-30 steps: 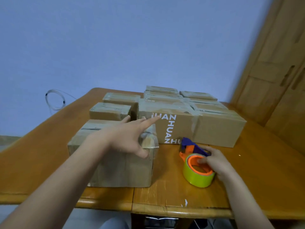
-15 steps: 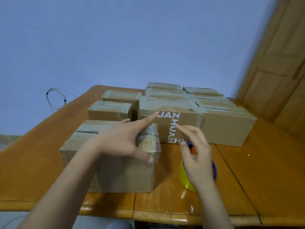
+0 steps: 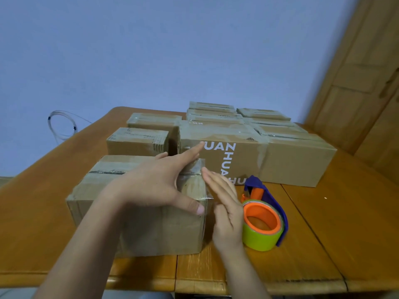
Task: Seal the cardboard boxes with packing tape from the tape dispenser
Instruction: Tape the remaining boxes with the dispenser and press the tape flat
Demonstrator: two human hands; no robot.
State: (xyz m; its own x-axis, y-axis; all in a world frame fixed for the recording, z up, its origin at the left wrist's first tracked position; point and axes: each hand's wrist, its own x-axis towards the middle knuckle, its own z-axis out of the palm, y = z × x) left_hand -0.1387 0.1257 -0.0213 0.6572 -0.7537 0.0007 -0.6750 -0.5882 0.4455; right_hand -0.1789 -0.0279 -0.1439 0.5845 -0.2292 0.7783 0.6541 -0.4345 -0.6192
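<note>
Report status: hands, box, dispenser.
Left hand flat on near box, pressing tape. Right hand open against its right end. Tape dispenser set down alongside, nothing obstructing.

bare forearms, left hand [image 3: 155,186], right hand [image 3: 226,210]

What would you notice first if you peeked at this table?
Two hands stand out first: the left hand lies flat on the nearest cardboard box, and the right hand presses straight fingers against its taped right end. Right beside them on the wooden table sits a bright tape dispenser, orange, green and purple. Behind, more taped boxes crowd together, one printed box showing white letters.
</note>
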